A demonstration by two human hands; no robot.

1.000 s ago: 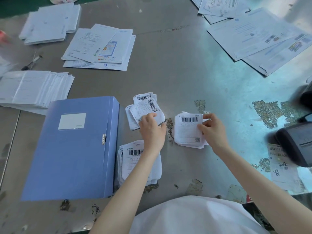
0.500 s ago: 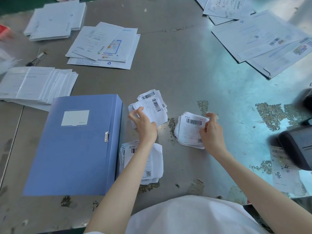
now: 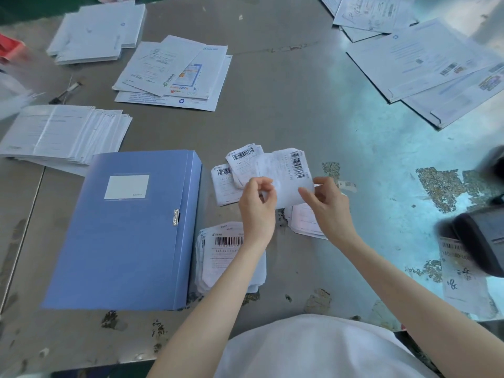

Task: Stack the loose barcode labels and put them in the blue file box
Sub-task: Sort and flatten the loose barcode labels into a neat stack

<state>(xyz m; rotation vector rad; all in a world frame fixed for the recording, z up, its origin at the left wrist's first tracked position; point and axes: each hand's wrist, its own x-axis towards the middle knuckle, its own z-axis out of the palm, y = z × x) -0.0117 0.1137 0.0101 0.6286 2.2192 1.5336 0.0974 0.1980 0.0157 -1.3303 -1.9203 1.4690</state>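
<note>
Beside closed blue file box (image 3: 122,227), on metal table (image 3: 286,105) — both hands lifted over loose barcode labels. Left hand (image 3: 257,207) and right hand (image 3: 328,205) each pinch bottom edge of one curled label (image 3: 286,175). Other labels lie in piles: behind (image 3: 225,184), near box (image 3: 222,255), under right hand (image 3: 302,223). Paper thin, light, floppy — likely creases; best pinched at edges, squared against table.

Blue file box (image 3: 122,230), white black-barcoded labels (image 3: 289,173)
</note>
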